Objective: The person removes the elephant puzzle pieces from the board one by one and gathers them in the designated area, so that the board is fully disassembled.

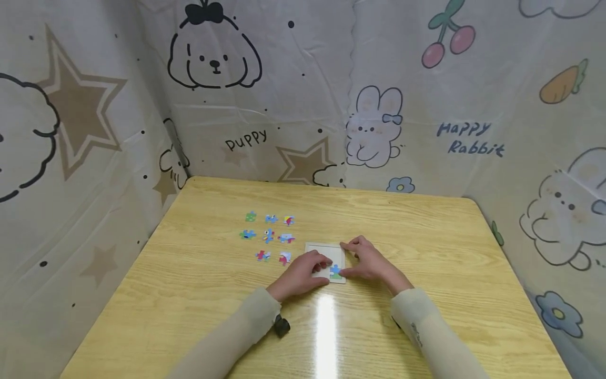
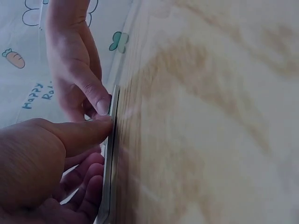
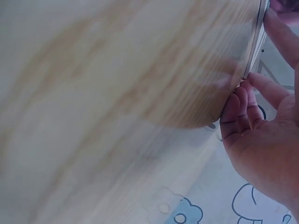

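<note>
A small square puzzle tray (image 1: 324, 245) with a pale raised rim lies flat on the table. A blue and green jigsaw piece (image 1: 335, 271) sits in its near right corner. My left hand (image 1: 305, 273) reaches over the tray from the left, thumb straight along the near rim and fingers loosely bent above the inside. My right hand (image 1: 369, 263) holds the tray's right side, forefinger at the far corner and thumb at the near corner beside the piece. In the left wrist view the tray's edge (image 2: 110, 154) shows side-on, both thumbs close together on it.
Several loose jigsaw pieces (image 1: 268, 235) lie in rough rows left of the tray. The wooden table (image 1: 426, 237) ends at a patterned curtain (image 1: 303, 79) behind and at both sides. A black wrist device (image 1: 281, 326) hangs under the left sleeve.
</note>
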A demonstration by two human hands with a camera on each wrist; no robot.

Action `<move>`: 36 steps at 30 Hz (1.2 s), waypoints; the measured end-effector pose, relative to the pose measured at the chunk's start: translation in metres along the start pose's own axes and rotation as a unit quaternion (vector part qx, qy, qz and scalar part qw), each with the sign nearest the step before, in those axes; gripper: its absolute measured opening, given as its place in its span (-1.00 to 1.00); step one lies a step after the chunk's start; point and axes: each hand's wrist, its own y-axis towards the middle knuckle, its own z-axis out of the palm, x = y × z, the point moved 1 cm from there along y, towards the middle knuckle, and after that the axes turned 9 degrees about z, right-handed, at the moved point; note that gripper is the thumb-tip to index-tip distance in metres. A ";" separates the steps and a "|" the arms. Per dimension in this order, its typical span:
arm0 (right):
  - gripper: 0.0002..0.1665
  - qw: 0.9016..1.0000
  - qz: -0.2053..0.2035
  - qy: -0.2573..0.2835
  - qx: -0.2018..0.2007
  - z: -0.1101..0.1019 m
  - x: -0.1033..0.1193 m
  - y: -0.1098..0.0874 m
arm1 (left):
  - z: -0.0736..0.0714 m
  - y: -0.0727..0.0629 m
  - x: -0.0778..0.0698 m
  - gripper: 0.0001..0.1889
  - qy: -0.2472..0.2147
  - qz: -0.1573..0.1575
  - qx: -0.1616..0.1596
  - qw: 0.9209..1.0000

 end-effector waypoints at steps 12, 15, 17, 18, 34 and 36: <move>-0.11 0.999 -0.034 -0.010 0.020 -0.002 -0.008 0.004 | 0.002 0.004 0.002 -0.69 0.005 -0.019 -0.002 1.000; -0.12 0.999 -0.038 -0.009 0.021 -0.003 -0.008 0.004 | 0.002 0.005 0.001 -0.70 -0.002 -0.023 -0.002 1.000; -0.12 0.999 -0.039 -0.010 0.020 -0.003 -0.008 0.003 | 0.001 0.005 0.000 -0.71 -0.007 -0.025 -0.002 1.000; -0.12 0.999 -0.040 -0.010 0.020 -0.003 -0.008 0.003 | 0.001 0.005 0.000 -0.71 -0.011 -0.027 -0.002 1.000; -0.13 0.999 -0.038 -0.004 0.026 -0.003 -0.010 0.004 | 0.005 0.012 -0.005 -0.71 -0.053 -0.038 -0.015 0.998; -0.13 0.999 -0.037 -0.004 0.027 -0.003 -0.010 0.004 | 0.006 0.013 -0.005 -0.71 -0.046 -0.039 -0.017 0.998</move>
